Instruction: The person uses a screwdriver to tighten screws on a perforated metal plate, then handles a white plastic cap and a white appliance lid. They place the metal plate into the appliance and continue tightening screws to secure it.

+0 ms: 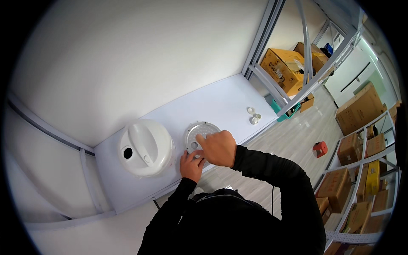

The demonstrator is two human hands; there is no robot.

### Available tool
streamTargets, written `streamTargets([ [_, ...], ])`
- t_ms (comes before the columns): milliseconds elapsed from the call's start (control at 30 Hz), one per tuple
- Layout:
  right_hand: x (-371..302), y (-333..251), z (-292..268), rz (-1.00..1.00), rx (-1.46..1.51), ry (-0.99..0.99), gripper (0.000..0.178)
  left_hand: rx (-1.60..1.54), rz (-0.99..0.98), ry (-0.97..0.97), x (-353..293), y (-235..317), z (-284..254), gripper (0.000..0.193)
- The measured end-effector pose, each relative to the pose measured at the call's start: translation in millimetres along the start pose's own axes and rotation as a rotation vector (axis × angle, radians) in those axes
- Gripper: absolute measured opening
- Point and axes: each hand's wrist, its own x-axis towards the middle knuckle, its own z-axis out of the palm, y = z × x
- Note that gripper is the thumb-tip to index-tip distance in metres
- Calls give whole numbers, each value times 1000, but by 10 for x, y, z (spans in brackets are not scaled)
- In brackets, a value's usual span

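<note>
Together, left hand (192, 165) and right hand (218, 146) press the round metal plate (199, 131).

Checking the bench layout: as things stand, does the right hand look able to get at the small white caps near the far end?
Probably yes. The right hand rests on the round metal plate, and the bare white bench between it and the small white caps holds nothing in the way.
</note>
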Motion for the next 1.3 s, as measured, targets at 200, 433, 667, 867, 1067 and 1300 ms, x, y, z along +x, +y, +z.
streamTargets([
  [200, -35, 11, 25, -189, -59, 243, 40, 12, -14, -1, 18, 60, -33, 19],
  [433, -24, 58, 71, -201, -66, 174, 39, 13, -3, -9, 44, 57, -57, 21],
  [667, -41, 27, 66, -244, 51, 124, 34, 24, 15, 1, 29, 58, -78, 21],
  [867, -9, 48, 54, -241, 111, 104, 30, 31, 1, -1, 38, 88, -95, 22],
  [1067, -34, 143, -51, -183, 273, 104, 27, -5, -24, -15, 22, 84, -94, 22],
  [1300, -201, 857, -14, 293, 541, 402, 24, -51, -27, 14, 40, 138, -98, 20],
])
